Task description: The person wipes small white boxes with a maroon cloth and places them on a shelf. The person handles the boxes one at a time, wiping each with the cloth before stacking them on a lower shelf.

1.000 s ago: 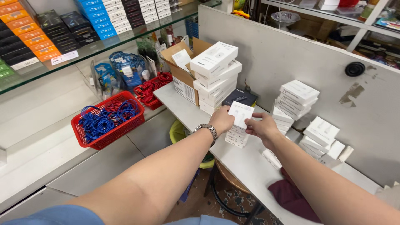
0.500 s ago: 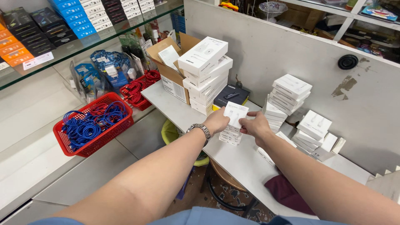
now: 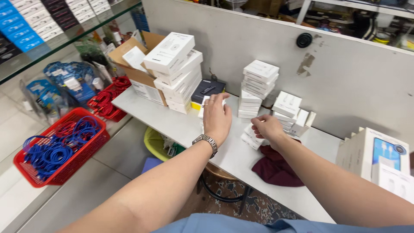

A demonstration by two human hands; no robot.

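White and narrow, the bench (image 3: 181,129) runs along a grey partition wall (image 3: 345,77), crowded with small white boxes. Left hand (image 3: 217,118) reaches forward, palm down, fingers spread wide over a little white box (image 3: 202,111) that peeks out just beside the tall leaning stack (image 3: 177,69); whether the grip has closed on it I cannot tell, the back of the hand hides it. A metal watch (image 3: 206,141) sits on that wrist. Right hand (image 3: 266,128) is curled narrow, fingertips pinching down onto the low row of white boxes (image 3: 251,139) lying flat near the bench edge, touching them. Behind it stands the neat middle stack (image 3: 258,88), and further right a loose cluster of boxes (image 3: 291,112), some upright, some tilted. A maroon cloth (image 3: 276,170) lies just beside the right wrist. To my eye the careful way here is to take each small box by its long sides, lift it straight, and keep the elbow well away from that leaning pile, which looks ready to slide. Square edges before letting go, I'd say. Off to the left, a red basket (image 3: 64,172) of blue cables sits on the lower shelf, well apart.
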